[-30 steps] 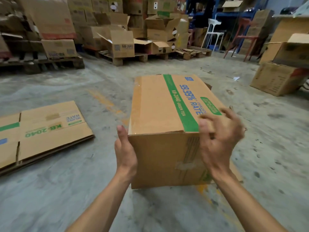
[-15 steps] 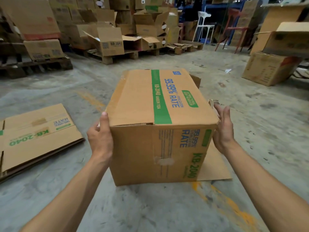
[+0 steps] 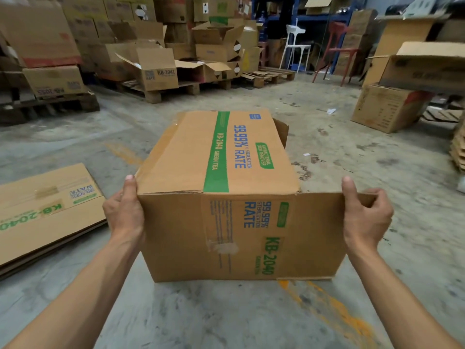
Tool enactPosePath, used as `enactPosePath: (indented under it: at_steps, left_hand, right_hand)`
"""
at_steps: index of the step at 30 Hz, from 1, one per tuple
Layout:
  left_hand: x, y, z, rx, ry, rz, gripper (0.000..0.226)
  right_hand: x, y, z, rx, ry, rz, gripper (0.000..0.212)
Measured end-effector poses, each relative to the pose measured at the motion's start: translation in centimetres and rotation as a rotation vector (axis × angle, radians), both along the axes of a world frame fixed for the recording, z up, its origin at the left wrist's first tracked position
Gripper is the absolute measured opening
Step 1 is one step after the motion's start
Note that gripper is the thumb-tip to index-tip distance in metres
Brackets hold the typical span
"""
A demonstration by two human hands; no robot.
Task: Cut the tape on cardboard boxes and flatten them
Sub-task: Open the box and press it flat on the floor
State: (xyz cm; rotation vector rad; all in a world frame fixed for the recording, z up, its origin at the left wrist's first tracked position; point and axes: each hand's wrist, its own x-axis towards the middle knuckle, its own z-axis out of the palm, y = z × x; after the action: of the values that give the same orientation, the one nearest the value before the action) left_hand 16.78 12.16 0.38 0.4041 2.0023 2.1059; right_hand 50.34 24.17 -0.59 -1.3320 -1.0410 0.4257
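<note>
Cardboard box (image 3: pixel 226 197) on concrete floor (image 3: pixel 226 318), gripped both sides: left hand (image 3: pixel 124 212) on near-left corner, right hand (image 3: pixel 364 217) curled over opened side flap (image 3: pixel 324 230).

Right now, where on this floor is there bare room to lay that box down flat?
Bare concrete lies just in front of the person, below the KB-2040 box. More lies between the box and the flattened cardboard on the left, and beyond the box toward the pallets. The far wall and right side are crowded with stacked boxes.
</note>
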Motion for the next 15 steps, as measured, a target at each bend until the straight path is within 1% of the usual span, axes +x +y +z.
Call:
enactPosePath:
  at_steps: [1, 2, 4, 5, 6, 7, 8, 9, 12, 13, 15]
  left_hand:
    - [-0.1, -0.1, 0.0, -0.001, -0.009, 0.004, 0.046]
    - [-0.2, -0.2, 0.1, 0.0, -0.021, 0.005, 0.046]
    - [-0.2, -0.4, 0.2, -0.004, -0.03, 0.004, 0.045]
    - [-0.3, -0.5, 0.3, -0.008, -0.029, 0.005, 0.045]
    - [-0.4, -0.5, 0.3, -0.013, -0.029, 0.01, 0.046]
    - [-0.5, -0.6, 0.3, -0.018, -0.035, 0.012, 0.047]
    - [-0.6, -0.7, 0.3, -0.02, -0.047, 0.013, 0.047]
    - [-0.8, -0.7, 0.2, -0.02, -0.061, 0.014, 0.047]
    - [-1.1, -0.8, 0.2, -0.022, -0.095, 0.032, 0.046]
    - [-1.0, -0.7, 0.3, -0.019, -0.088, 0.04, 0.046]
    - [-0.6, -0.4, 0.2, -0.002, -0.066, 0.056, 0.046]
  right_hand:
    - [1.1, -1.0, 0.3, -0.003, -0.01, 0.068, 0.057]
    - [2.0, -1.8, 0.6, -0.036, 0.009, 0.195, 0.067]
    - [3.7, -2.5, 1.2, -0.187, 0.1, 0.572, 0.087]
    - [4.4, -2.5, 1.5, -0.281, 0.157, 0.786, 0.093]
    - [4.9, -2.3, 1.9, -0.372, 0.203, 0.971, 0.097]
    - [5.2, -2.1, 2.4, -0.446, 0.22, 1.098, 0.097]
    - [5.5, -1.9, 3.0, -0.493, 0.209, 1.171, 0.091]
    - [5.7, -1.7, 3.6, -0.521, 0.162, 1.215, 0.08]
    - [6.0, -1.9, 5.5, -0.493, -0.182, 1.281, 0.037]
    - [6.0, -2.1, 5.8, -0.461, -0.257, 1.25, 0.026]
    - [5.9, -2.0, 5.5, -0.362, -0.302, 1.107, 0.015]
